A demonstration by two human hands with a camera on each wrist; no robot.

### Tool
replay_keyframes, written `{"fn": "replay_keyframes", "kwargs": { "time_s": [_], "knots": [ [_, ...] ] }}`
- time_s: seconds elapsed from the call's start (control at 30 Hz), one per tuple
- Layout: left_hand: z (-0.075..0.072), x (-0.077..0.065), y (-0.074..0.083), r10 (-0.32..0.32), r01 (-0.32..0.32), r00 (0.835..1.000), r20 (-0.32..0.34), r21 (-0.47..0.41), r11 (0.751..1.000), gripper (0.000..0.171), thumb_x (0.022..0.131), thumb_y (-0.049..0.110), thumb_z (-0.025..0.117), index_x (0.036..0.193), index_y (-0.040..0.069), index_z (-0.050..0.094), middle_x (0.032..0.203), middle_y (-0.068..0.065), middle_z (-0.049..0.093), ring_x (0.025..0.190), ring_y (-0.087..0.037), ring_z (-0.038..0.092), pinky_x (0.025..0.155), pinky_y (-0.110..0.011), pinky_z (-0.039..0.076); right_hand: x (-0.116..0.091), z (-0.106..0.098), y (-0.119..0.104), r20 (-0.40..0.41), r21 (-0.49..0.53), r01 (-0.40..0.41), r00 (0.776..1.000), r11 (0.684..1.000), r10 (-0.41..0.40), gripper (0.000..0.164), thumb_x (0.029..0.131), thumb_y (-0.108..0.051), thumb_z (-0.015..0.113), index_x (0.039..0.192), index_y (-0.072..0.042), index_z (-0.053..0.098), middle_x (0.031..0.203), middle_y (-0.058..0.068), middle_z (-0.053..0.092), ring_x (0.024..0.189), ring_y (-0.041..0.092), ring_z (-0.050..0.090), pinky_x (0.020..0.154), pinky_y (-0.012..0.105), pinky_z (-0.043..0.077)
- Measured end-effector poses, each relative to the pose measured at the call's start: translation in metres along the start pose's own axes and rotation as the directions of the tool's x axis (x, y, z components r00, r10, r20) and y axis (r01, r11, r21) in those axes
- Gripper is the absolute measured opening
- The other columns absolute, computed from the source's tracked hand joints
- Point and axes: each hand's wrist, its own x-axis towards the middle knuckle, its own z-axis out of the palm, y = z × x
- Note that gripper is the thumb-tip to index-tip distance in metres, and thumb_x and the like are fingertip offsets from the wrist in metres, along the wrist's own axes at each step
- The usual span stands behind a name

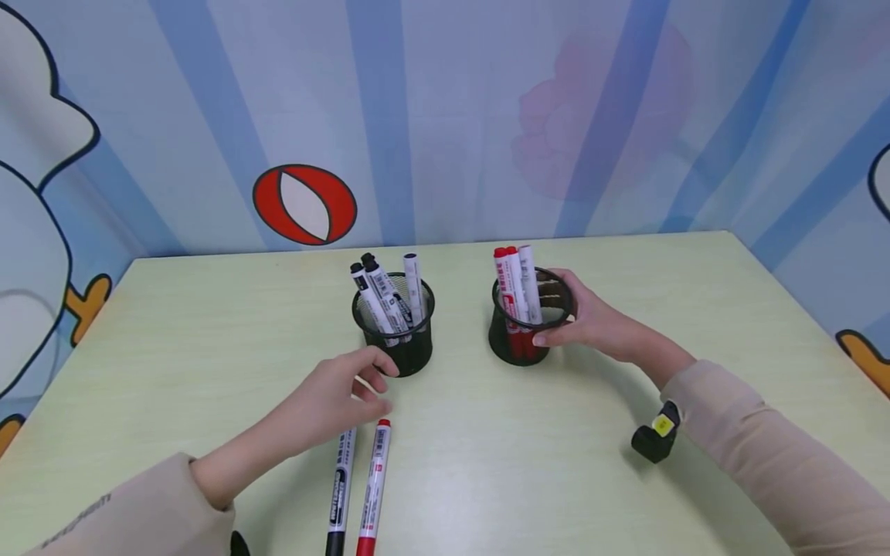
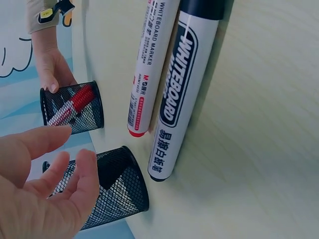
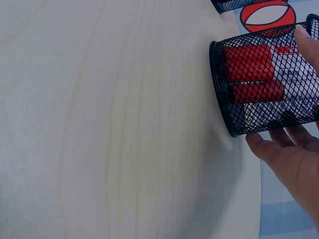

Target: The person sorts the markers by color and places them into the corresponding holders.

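My right hand [image 1: 591, 320] holds a black mesh pen cup [image 1: 497, 340] from its right side, thumb in front and fingers around the back. Markers with red ends [image 1: 512, 286] lean inside it, and red parts [image 3: 249, 64] show through the mesh in the right wrist view. To the left stands a second mesh pen cup [image 1: 413, 357] with several black-and-white markers [image 1: 378, 297]. My left hand [image 1: 341, 390] hovers by its front, fingers loosely bent and nothing between them. Below that hand, a black whiteboard marker [image 1: 341, 479] and a red whiteboard marker [image 1: 375, 479] lie side by side.
Both cups stand on a pale wooden table [image 1: 487, 463], toward its back edge. Behind it hangs a blue striped backdrop [image 1: 459, 116] with cartoon prints. A black wrist device [image 1: 655, 436] hangs at my right sleeve.
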Motion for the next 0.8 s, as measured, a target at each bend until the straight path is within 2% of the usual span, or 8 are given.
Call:
{"fn": "replay_keyframes", "kwargs": {
  "time_s": [0.13, 0.33, 0.5, 0.67, 0.8],
  "knots": [
    [0.001, 0.000, -0.002, -0.050, 0.050, 0.999, 0.014, 0.009, 0.999, 0.034, 0.079, 0.004, 0.072, 0.109, 0.008, 0.057, 0.087, -0.003, 0.059, 0.076, -0.017, 0.055, 0.066, -0.028, 0.049, 0.000, 0.000, 0.001, 0.002, -0.002, 0.005, 1.000, 1.000, -0.005, 0.090, 0.075, -0.005, 0.075, 0.142, -0.011, 0.016, 0.140, 0.016, 0.033, 0.126, 0.032, 0.033, 0.101, 0.048, 0.033],
    [0.002, 0.000, -0.004, -0.068, 0.066, 0.997, 0.039, 0.059, 0.996, 0.036, 0.077, 0.005, 0.074, 0.108, 0.010, 0.057, 0.085, -0.002, 0.059, 0.073, -0.017, 0.055, 0.064, -0.028, 0.048, 0.000, 0.000, 0.000, 0.003, -0.004, 0.005, 1.000, 1.000, -0.005, 0.089, 0.075, -0.005, 0.075, 0.141, -0.010, 0.016, 0.140, 0.017, 0.033, 0.127, 0.033, 0.033, 0.101, 0.049, 0.032],
    [0.007, 0.000, -0.006, -0.109, 0.103, 0.992, 0.057, 0.105, 0.989, 0.036, 0.076, 0.006, 0.075, 0.107, 0.012, 0.057, 0.081, -0.001, 0.058, 0.068, -0.016, 0.054, 0.060, -0.027, 0.047, 0.000, 0.000, 0.001, 0.003, -0.005, 0.002, 1.000, 1.000, -0.002, 0.089, 0.075, -0.005, 0.075, 0.141, -0.011, 0.016, 0.140, 0.017, 0.033, 0.127, 0.032, 0.033, 0.101, 0.049, 0.033],
    [0.014, 0.002, -0.007, -0.173, 0.157, 0.981, 0.093, 0.150, 0.976, 0.034, 0.076, 0.007, 0.076, 0.104, 0.012, 0.057, 0.069, -0.001, 0.058, 0.056, -0.016, 0.054, 0.054, -0.026, 0.043, 0.000, 0.000, 0.001, 0.002, 0.000, 0.006, 1.000, 1.000, -0.006, 0.089, 0.075, -0.004, 0.075, 0.141, -0.011, 0.016, 0.140, 0.017, 0.034, 0.126, 0.032, 0.033, 0.101, 0.049, 0.032],
    [0.018, 0.002, -0.007, -0.216, 0.197, 0.969, 0.119, 0.155, 0.968, 0.032, 0.075, 0.007, 0.076, 0.100, 0.013, 0.057, 0.064, -0.003, 0.058, 0.052, -0.016, 0.053, 0.052, -0.026, 0.043, 0.000, 0.000, 0.001, 0.003, 0.003, 0.008, 1.000, 1.000, -0.008, 0.089, 0.075, -0.004, 0.075, 0.142, -0.010, 0.016, 0.140, 0.017, 0.034, 0.126, 0.033, 0.033, 0.102, 0.049, 0.031]
  ]
}}
